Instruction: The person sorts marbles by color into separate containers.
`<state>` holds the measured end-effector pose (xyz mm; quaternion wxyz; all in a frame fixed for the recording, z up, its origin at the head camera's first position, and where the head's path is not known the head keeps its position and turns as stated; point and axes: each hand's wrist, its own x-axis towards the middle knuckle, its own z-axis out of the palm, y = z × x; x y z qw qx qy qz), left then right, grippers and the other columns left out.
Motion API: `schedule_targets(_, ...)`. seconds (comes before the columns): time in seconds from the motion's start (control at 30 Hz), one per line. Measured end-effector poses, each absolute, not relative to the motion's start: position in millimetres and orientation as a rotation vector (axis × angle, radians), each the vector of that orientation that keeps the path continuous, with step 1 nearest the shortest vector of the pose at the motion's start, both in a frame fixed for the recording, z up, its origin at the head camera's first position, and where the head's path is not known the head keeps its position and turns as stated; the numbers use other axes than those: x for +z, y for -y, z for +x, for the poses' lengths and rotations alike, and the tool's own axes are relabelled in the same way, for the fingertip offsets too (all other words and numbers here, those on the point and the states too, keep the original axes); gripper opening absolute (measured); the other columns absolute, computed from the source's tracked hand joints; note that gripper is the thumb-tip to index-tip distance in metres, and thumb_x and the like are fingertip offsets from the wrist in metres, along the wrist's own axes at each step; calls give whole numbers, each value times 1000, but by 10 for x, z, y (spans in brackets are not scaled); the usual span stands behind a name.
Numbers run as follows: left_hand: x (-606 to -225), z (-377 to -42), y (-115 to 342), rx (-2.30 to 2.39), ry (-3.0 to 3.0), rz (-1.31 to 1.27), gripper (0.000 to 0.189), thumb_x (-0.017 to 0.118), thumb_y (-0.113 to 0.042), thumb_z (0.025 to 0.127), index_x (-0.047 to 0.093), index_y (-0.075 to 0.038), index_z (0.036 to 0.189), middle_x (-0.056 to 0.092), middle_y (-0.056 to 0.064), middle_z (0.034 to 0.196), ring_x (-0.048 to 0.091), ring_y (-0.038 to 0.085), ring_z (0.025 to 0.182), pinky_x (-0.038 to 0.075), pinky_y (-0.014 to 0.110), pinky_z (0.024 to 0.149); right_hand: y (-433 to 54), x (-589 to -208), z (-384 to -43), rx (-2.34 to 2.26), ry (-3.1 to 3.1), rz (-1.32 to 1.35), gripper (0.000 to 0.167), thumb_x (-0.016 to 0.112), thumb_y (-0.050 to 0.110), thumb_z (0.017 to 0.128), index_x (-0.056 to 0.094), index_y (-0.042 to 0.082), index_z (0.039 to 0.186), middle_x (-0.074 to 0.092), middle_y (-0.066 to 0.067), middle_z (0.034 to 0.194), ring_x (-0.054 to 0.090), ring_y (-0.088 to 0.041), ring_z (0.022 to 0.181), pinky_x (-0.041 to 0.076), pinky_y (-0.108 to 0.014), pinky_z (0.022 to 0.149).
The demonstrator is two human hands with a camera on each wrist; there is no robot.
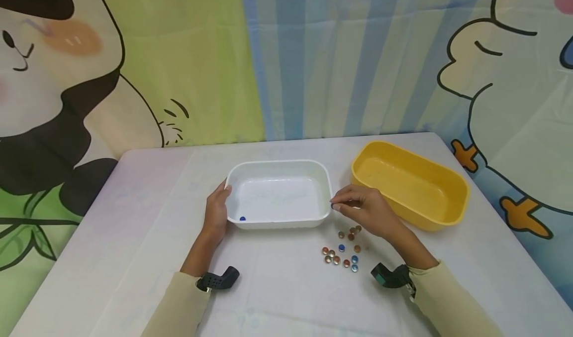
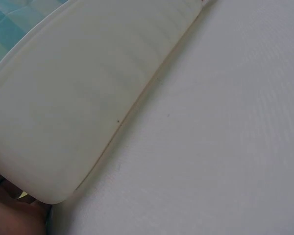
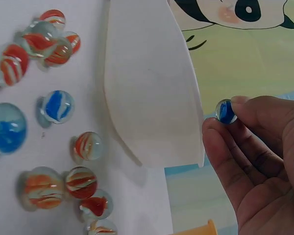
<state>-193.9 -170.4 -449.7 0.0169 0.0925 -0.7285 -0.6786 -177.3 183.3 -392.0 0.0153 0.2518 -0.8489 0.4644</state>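
A white tub [image 1: 277, 192] stands on the table, and a blue marble [image 1: 242, 218] lies in its near left corner. My left hand [image 1: 217, 211] grips the tub's left end, thumb over the rim. Just at the tub's right rim, my right hand [image 1: 364, 208] pinches a clear marble with a blue swirl [image 3: 226, 111] between thumb and fingertips. Several loose glass marbles [image 1: 336, 260] lie on the cloth in front of that hand; the right wrist view shows red, orange and blue swirls in them. Most of the left hand is cut off in the left wrist view.
A yellow tub [image 1: 409, 185] stands at the right, behind my right forearm. White cloth [image 1: 147, 217] covers the table. A printed curtain [image 1: 331, 58] with cartoon animals hangs along the table's far edge.
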Motion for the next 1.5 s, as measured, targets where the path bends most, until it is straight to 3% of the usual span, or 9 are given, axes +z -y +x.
schedule_targets(0.67, -4487, -1943, 1698, -2122, 2262, 277, 51, 33, -27, 104, 30, -11, 153, 31, -3, 156, 23, 11, 143, 21, 30, 115, -1630, -3778, -2082, 1437, 2681, 695, 13, 69, 5, 90, 76, 5, 101, 68, -3, 102, 64, -19, 96, 55, -27, 83)
schedule_targets(0.97, -4496, -1940, 1733, -2153, 2221, 278, 52, 29, -25, 104, 27, -6, 153, 27, 2, 157, 20, 13, 144, 18, 28, 116, -1504, -3780, -2351, 1543, 2735, 588, 16, 69, 12, 92, 75, 5, 105, 69, -5, 104, 61, -21, 91, 55, -29, 79)
schedule_targets(1.5, -4541, -1955, 1714, -2182, 2195, 225, 51, 30, -25, 104, 32, -12, 152, 32, -5, 155, 24, 9, 142, 20, 27, 115, -1389, -3764, -2546, 1689, 2853, 365, 21, 69, 22, 92, 74, 9, 108, 70, -1, 103, 61, -21, 96, 51, -36, 91)
